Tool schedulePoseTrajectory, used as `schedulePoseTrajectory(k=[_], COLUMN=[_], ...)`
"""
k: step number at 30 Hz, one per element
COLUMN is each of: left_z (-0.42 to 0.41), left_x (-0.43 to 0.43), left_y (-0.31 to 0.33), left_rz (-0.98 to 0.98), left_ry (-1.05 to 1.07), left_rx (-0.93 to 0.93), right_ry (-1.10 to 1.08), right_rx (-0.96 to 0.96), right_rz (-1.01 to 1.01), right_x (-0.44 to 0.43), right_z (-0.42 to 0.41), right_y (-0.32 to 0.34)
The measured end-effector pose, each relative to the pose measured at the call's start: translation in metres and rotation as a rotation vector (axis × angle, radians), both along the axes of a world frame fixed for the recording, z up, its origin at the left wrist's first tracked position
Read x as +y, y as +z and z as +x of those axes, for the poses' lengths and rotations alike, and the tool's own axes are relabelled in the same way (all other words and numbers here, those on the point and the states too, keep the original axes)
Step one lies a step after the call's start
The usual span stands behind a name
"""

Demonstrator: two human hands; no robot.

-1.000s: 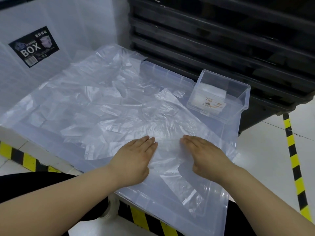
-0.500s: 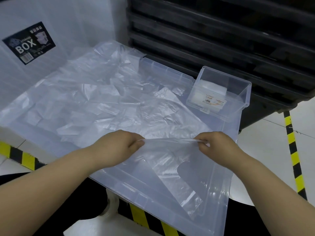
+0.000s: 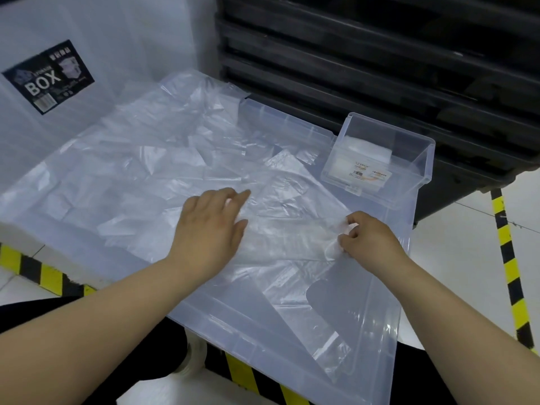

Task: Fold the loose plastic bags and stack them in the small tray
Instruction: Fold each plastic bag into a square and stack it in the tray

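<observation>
The grip of the right hand (image 3: 371, 244) is narrow: thumb and curled fingers pinch the right end of the plastic bag (image 3: 286, 229) and lift it a little. The left hand (image 3: 210, 229) makes no grip; it lies flat with straight fingers and presses the left part of the same bag down.

The bag is in the near right part of the big clear lid (image 3: 377, 290) that carries everything. Between the two hands it forms a band, and its long axis goes from one hand to the other, about parallel to the near edge of the lid. A loose part of it hangs toward the near right corner.

I judge that the next fold brings the pinched end over toward the pressing hand, so the right hand must travel along this axis.

The small tray (image 3: 409, 171) stands at the far right corner, beyond the right hand, which is the nearer one to it. Some folded bags (image 3: 362, 153) lie inside it. The other loose bags (image 3: 146, 171) cover the left and far part of the lid.

The sticker (image 3: 369, 173) on the tray front is too small to read. On the white box (image 3: 117, 39) behind, a black label (image 3: 48, 77) shows the word "BOX"; its smaller print is not readable.
</observation>
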State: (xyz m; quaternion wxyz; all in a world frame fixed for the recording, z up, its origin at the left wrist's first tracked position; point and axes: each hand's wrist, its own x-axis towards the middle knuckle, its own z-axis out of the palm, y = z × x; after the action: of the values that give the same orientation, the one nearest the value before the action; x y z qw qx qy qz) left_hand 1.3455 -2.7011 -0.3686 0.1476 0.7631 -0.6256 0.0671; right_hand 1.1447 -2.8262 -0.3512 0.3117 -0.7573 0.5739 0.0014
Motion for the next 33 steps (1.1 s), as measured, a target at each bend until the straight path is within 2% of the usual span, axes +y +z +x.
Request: schedulePoseTrajectory(k=[4, 7, 9, 11, 12, 13, 15, 18, 20, 22, 24, 27, 29, 31, 33], left_z=[-0.026, -0.034, -0.033, -0.031, -0.032, -0.033, -0.031, -0.033, -0.032, -0.032, -0.025, -0.017, -0.004, 0.000, -0.001], left_x=[0.002, 0.001, -0.003, -0.005, -0.006, -0.007, -0.004, -0.004, -0.004, -0.003, 0.000, 0.002, 0.004, 0.000, -0.007], left_y=[-0.010, -0.014, -0.017, -0.015, -0.014, -0.010, -0.023, -0.024, -0.022, -0.015, -0.017, -0.007, -0.013, -0.007, 0.000], left_rz=[0.130, 0.351, 0.447, 0.495, 0.446, 0.468, 0.435, 0.407, 0.478, 0.423, 0.505, 0.369, 0.220, 0.184, 0.215], left_ry=[-0.197, -0.233, -0.226, -0.159, -0.143, -0.138, -0.179, -0.190, -0.137, -0.168, -0.177, -0.151, -0.122, -0.114, -0.067], left_rx=[-0.091, -0.113, -0.108, -0.084, -0.063, -0.036, -0.060, -0.048, 0.003, -0.049, -0.045, 0.014, 0.127, 0.247, 0.286], right_ry=[0.039, 0.052, 0.097, 0.169, 0.202, 0.224, 0.309, 0.528, 0.586, 0.579, 0.553, 0.513, 0.507, 0.511, 0.510], right_rx=[0.036, 0.085, 0.213, 0.384, 0.416, 0.379, 0.187, 0.160, 0.141, 0.154, 0.204, 0.265, 0.270, 0.274, 0.267], right_rz=[-0.055, -0.051, -0.101, -0.281, -0.418, -0.556, -0.744, -0.573, -0.441, -0.353, -0.313, -0.296, -0.282, -0.276, -0.258], right_x=[0.002, 0.004, 0.006, 0.010, 0.012, 0.014, 0.022, 0.042, 0.048, 0.043, 0.036, 0.028, 0.028, 0.029, 0.029], right_z=[-0.001, 0.002, 0.003, 0.007, 0.009, 0.013, 0.023, 0.036, 0.036, 0.030, 0.018, 0.006, 0.004, 0.004, 0.006], right_y=[-0.004, -0.004, -0.003, 0.000, -0.001, -0.004, -0.017, -0.037, -0.041, -0.037, -0.037, -0.035, -0.033, -0.032, -0.031])
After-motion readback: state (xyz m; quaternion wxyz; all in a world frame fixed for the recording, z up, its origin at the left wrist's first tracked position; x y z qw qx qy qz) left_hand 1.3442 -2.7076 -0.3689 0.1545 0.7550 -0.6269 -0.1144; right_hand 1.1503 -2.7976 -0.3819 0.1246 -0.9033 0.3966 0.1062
